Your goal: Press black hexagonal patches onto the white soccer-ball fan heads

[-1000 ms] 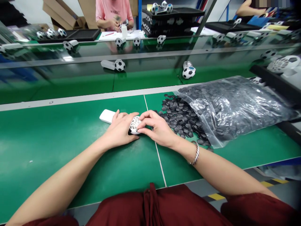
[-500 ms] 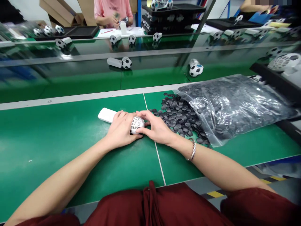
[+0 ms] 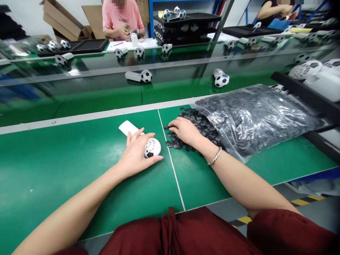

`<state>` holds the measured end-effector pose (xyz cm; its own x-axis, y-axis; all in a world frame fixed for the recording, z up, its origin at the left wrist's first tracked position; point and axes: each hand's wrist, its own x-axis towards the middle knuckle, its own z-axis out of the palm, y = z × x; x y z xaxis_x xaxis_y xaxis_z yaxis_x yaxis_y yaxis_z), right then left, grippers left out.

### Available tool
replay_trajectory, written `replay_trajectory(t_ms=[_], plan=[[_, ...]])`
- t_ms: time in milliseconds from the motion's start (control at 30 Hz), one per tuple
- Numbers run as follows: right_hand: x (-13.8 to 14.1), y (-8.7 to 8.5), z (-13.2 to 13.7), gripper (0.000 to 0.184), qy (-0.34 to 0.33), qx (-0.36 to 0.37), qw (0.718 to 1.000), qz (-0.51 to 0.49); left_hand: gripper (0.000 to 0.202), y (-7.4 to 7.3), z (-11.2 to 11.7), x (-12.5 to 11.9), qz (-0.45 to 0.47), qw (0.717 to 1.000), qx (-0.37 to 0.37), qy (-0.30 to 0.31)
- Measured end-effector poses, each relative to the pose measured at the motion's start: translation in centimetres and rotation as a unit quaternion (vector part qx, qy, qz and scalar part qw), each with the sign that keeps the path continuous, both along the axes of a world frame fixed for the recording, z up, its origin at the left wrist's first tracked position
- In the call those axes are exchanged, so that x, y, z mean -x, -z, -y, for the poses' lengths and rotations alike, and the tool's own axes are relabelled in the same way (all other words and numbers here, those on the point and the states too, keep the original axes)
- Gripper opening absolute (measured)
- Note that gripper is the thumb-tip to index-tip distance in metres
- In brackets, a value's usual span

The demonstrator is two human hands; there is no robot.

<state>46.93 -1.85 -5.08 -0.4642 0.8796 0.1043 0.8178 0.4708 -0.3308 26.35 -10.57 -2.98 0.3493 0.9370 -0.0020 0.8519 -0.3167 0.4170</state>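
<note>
My left hand [image 3: 135, 152] curls over a white soccer-ball-shaped housing [image 3: 153, 146] with an openwork lattice and a flat white handle [image 3: 129, 128]. One black patch [image 3: 150, 154] sits in the ball near my thumb. The housing lies on the green bench, partly hidden under my palm and fingers. My right hand [image 3: 186, 131], with a chain bracelet at the wrist, reaches down into a heap of small black many-sided plastic pieces [image 3: 204, 120]. Its fingertips are bent together at a black piece on the heap's left edge; the hand hides part of the grip.
A clear plastic bag [image 3: 260, 117] full of black pieces lies on the right, its mouth toward the heap. Black trays [image 3: 300, 88] with white housings stand beyond it. Behind a pale rail, a green conveyor [image 3: 106, 85] carries ball-headed units. A person in pink [image 3: 123, 21] sits across.
My right hand has left the ball and moved right onto the black pieces, some of which are pushed toward the bench seam. My left hand stays on the housing, which has turned slightly.
</note>
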Motion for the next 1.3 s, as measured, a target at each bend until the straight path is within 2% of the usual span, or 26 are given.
replay_trajectory(t_ms=[100, 167, 367, 500, 600, 667, 767, 833, 933, 1033, 1167, 1300], plan=[[0.1, -0.3, 0.3, 0.017, 0.002, -0.004, 1.000, 0.020, 0.066, -0.4, -0.5, 0.8, 0.022, 0.996, 0.037, 0.077], [0.1, -0.4, 0.5, 0.017, -0.007, -0.018, 0.999, 0.048, 0.062, -0.7, -0.7, 1.4, 0.036, 0.992, 0.066, 0.105], [0.5, -1.0, 1.2, 0.015, -0.071, -0.076, 0.982, 0.155, 0.054, -0.6, -0.1, 1.1, 0.065, 0.996, 0.060, 0.030], [0.8, -0.8, 1.2, 0.018, -0.062, -0.090, 0.981, 0.163, 0.046, -0.1, -0.2, 1.1, 0.113, 0.992, 0.030, 0.053], [0.6, -0.5, 1.1, 0.023, -0.028, -0.069, 0.993, 0.089, 0.046, -0.1, -0.4, 1.4, 0.133, 0.988, 0.025, 0.074], [0.5, -0.5, 1.4, 0.022, -0.012, -0.013, 0.999, -0.038, 0.049, -0.1, -0.5, 1.5, 0.136, 0.988, 0.041, 0.068], [0.7, -1.0, 2.5, 0.010, -0.058, 0.095, 0.965, -0.235, 0.054, 0.0, -0.6, 1.7, 0.140, 0.987, 0.056, 0.059], [1.2, -1.5, 3.5, 0.004, -0.126, 0.130, 0.936, -0.303, 0.056, 0.2, -0.6, 1.7, 0.145, 0.986, 0.053, 0.061], [1.9, -1.9, 4.6, 0.004, -0.202, 0.131, 0.913, -0.329, 0.056, 0.5, -0.6, 1.6, 0.144, 0.987, 0.043, 0.063], [2.5, -1.5, 5.1, 0.009, -0.236, 0.114, 0.908, -0.327, 0.054, 0.5, -0.6, 1.4, 0.140, 0.987, 0.033, 0.067], [3.3, -0.7, 5.2, 0.005, -0.217, 0.104, 0.908, -0.344, 0.052, 0.4, -0.7, 1.2, 0.143, 0.987, 0.030, 0.071], [3.9, 0.0, 5.4, 0.004, -0.162, 0.157, 0.892, -0.392, 0.059, 0.7, -0.8, 1.1, 0.163, 0.984, 0.030, 0.061]])
